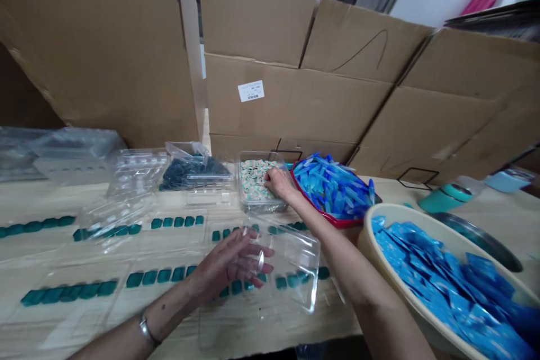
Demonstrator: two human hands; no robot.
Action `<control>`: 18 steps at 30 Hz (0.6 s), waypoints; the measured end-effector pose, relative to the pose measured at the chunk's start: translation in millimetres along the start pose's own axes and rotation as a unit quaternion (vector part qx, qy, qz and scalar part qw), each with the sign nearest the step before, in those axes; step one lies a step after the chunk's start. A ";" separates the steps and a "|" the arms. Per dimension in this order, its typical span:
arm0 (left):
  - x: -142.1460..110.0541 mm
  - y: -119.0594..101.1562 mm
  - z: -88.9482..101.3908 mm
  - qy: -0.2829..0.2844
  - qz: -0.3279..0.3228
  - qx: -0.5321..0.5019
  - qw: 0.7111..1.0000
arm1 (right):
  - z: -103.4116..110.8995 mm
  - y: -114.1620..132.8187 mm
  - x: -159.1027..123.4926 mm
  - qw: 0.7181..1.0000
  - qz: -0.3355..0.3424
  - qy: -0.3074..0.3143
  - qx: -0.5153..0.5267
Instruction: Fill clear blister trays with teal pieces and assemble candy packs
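Observation:
My left hand (236, 261) holds a clear plastic tray (295, 256) by its left side, with several fingers showing through the plastic. Beneath and around it, dark green square pieces (163, 276) lie in rows inside flat clear trays on the table. Farther back, my right hand (280, 181) reaches into a clear container (262, 206) filled with small white-and-green pieces (253, 176). Its fingers are closed together at the surface of the pile; whatever is between the fingertips is hidden.
Right of the container stands a red basin (337, 220) of blue slim pieces (329, 185). A cream tub (382, 211) of blue packets (447, 275) is nearer. Dark pieces (192, 171) and stacked clear trays (137, 171) sit back left. Cardboard (274, 101) walls the back.

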State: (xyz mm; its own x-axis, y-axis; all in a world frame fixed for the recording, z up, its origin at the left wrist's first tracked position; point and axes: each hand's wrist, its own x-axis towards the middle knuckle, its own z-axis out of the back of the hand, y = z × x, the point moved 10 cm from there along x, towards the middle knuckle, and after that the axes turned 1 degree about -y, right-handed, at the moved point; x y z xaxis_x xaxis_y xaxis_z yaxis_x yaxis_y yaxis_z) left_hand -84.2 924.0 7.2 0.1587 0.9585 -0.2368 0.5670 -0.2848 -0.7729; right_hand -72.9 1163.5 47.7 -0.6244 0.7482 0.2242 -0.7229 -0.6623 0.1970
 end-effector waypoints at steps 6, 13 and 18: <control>0.8 5.7 4.4 0.004 0.011 -0.010 1.000 | 0.0 8.6 -1.9 1.000 0.017 0.011 0.002; 2.1 8.8 5.1 0.009 0.013 -0.010 1.000 | -2.4 7.3 -0.3 0.999 0.005 0.021 0.040; 1.0 9.2 3.6 0.020 0.014 -0.005 1.000 | -8.5 3.7 0.8 0.996 -0.013 0.048 0.073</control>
State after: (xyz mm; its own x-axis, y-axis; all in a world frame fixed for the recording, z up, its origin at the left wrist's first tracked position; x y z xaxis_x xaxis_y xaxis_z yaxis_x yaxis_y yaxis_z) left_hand -81.7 922.3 -2.3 0.2065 0.9499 -0.2345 0.5707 -0.3116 -0.7598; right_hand -78.6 1162.0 40.5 -0.6368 0.7606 0.1265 -0.6923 -0.6362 0.3404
